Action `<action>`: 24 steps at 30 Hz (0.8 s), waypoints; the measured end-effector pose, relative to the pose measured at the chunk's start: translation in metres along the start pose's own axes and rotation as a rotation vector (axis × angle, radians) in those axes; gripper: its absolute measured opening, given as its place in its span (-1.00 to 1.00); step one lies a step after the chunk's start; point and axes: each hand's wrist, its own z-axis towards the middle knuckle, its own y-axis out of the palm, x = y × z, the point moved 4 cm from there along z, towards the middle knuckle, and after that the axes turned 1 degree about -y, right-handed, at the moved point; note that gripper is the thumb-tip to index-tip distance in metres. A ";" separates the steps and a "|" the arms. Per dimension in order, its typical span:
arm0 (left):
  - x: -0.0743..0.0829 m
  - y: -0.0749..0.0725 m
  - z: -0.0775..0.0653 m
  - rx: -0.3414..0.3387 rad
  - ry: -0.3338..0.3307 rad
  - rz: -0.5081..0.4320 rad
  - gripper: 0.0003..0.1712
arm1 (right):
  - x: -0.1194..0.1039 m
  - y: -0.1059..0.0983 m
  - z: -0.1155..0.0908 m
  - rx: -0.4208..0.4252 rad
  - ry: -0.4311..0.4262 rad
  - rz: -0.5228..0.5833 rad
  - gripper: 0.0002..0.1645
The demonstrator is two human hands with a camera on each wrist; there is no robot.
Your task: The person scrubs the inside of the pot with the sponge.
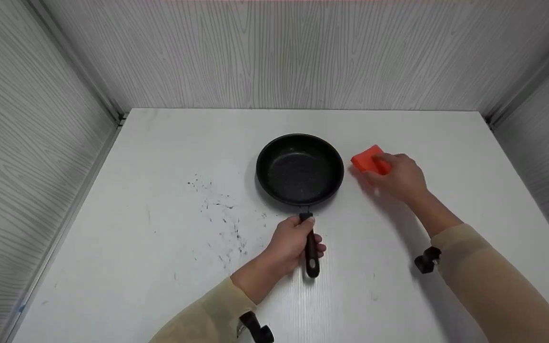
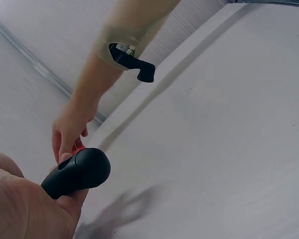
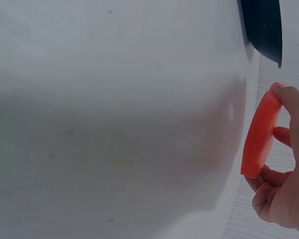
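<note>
Black and speckled inside, the frying pan (image 1: pixel 299 169) sits on the white table (image 1: pixel 160 267) with nothing but its flecked coating showing in the bowl. Just right of the pan, an orange sponge (image 1: pixel 369 159) is half covered by the right hand (image 1: pixel 398 176), whose fingers and thumb pinch it by its edges. Near the pan's front rim, the left hand (image 1: pixel 291 243) curls round the pan handle (image 1: pixel 310 247), leaving its butt end exposed. Dark crumbs (image 1: pixel 219 219) lie scattered left of the pan.
</note>
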 end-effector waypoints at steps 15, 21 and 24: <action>0.002 -0.002 -0.002 0.010 0.000 0.006 -0.62 | -0.011 0.019 -0.008 0.033 0.100 -0.134 -0.16; 0.001 -0.003 0.000 0.006 -0.011 -0.005 -0.65 | -0.009 0.022 -0.009 0.042 0.098 -0.128 -0.11; 0.000 -0.004 0.001 0.003 -0.020 0.005 -0.64 | -0.006 0.020 -0.011 0.048 0.081 -0.117 -0.05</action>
